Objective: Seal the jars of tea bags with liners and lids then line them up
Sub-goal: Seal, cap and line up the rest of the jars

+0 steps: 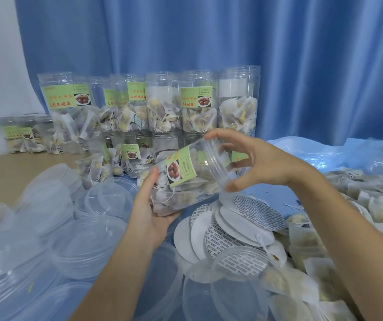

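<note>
A clear plastic jar [186, 181] full of tea bags, with a green label, lies tilted in front of me, mouth toward the right. My left hand [149, 212] cups its base from below. My right hand [250, 163] curls its fingers and thumb around the clear lid [216, 163] at the jar's mouth. Round white liners [239, 218], some with printed faces up, lie spread just below the jar. Clear lids [93, 239] are piled at the left and bottom.
Stacked jars of tea bags [162, 107] stand in rows at the back against a blue curtain [209, 31]. Lower jars [24, 135] sit at the far left. Loose tea bags [348, 228] heap on the right over blue plastic sheet [324, 156].
</note>
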